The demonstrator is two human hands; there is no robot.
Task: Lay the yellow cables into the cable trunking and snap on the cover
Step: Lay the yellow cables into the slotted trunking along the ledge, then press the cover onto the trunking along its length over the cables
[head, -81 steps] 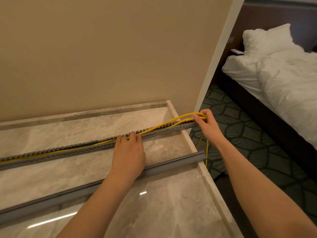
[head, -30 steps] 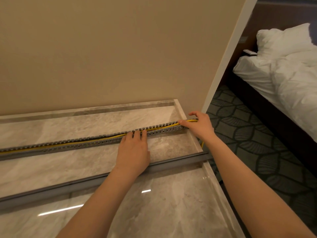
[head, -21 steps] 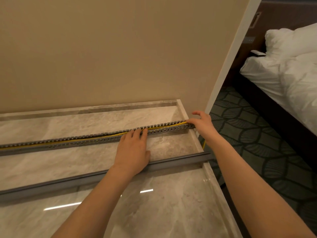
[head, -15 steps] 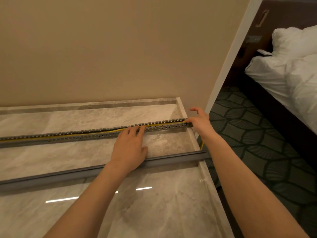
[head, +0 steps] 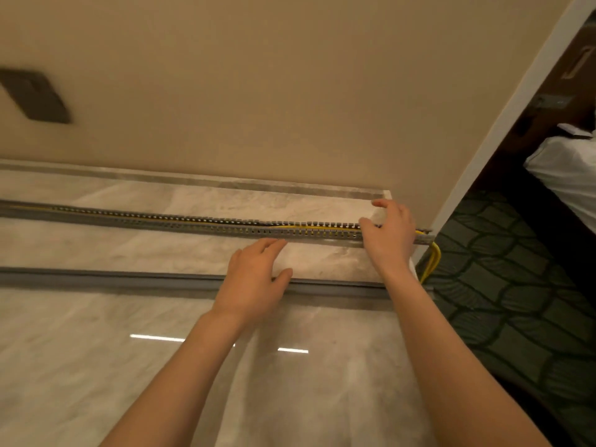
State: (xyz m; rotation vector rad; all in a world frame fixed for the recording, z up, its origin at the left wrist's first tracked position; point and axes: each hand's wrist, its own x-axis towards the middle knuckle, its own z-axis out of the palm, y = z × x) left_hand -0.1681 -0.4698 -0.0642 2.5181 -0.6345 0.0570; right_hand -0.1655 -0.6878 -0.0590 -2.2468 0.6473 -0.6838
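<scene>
Yellow cables [head: 290, 226] lie inside the slotted grey cable trunking [head: 193, 222], which runs the length of the marble worktop [head: 96, 366], parallel to its back edge. The trunking's right end pokes just past the worktop's right edge. There the cables spill out and loop down towards the patterned carpet [head: 516, 301].

My right hand [head: 388, 237] lies across the trunking close to that right edge. The thumb rests on the slotted wall and the forefinger is lifted clear, so the hand is spread and I see nothing pinched. I judge it is pressing the last stretch of cable down into the channel.

My left hand [head: 254, 282] is flat and relaxed, fingers straight. It sits between the trunking and the grey cover [head: 129, 279], with its fingertips just beside the trunking's near wall and its thumb by the cover. It grips nothing.

The cover lies loose on the worktop, parallel to the trunking and nearer the front edge. I read the laying step as nearly done and the cover step as not yet begun.

Next I would check that no cable rides above the slotted walls, especially near the middle where one seems to sit high. Then I would take up the cover with both hands, line it up along the trunking from one end, and press it down along its length until it clicks.
</scene>
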